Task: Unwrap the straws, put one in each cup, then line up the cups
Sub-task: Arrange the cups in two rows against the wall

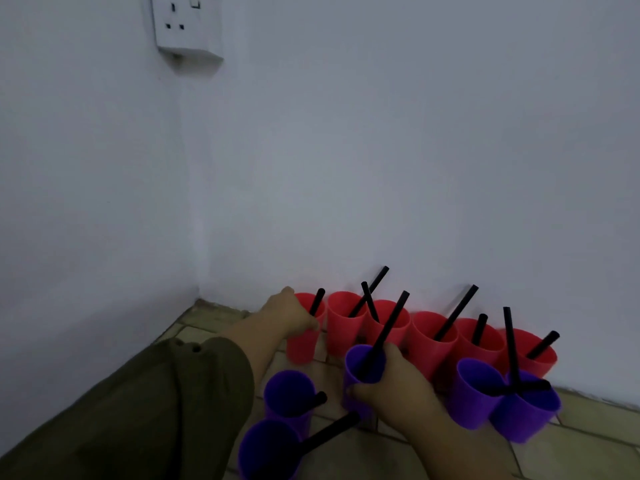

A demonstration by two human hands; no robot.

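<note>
Walls (381, 150) of pale grey meet in a corner at the left, and below them runs a tiled floor (588, 445) on which everything stands. An olive sleeve (156, 410) fills the lower left (it covers the left arm as far as the forearm).

Against the back wall stands a row of red cups (429, 344), six side by side and touching or nearly so, each with a black straw leaning out of it. In front of the row are five purple cups: a pair at the right (478, 393) pressed together, one straw upright and one lying across their rims, a near pair at the left (287, 393) with straws tilted to the right, and a middle purple cup (363, 370).

The left hand (287, 313) reaches to the leftmost red cup (303, 344), its fingers curled round the rim and side, beside that cup's short straw (317, 301). The right hand (391, 389) holds the middle purple cup, fingers wrapped round its wall, just in front of the red row; whether it is lifted off the floor cannot be told. Its long straw (388, 330) slants up to the right.

High on the left wall sits a white socket (187, 26).
</note>
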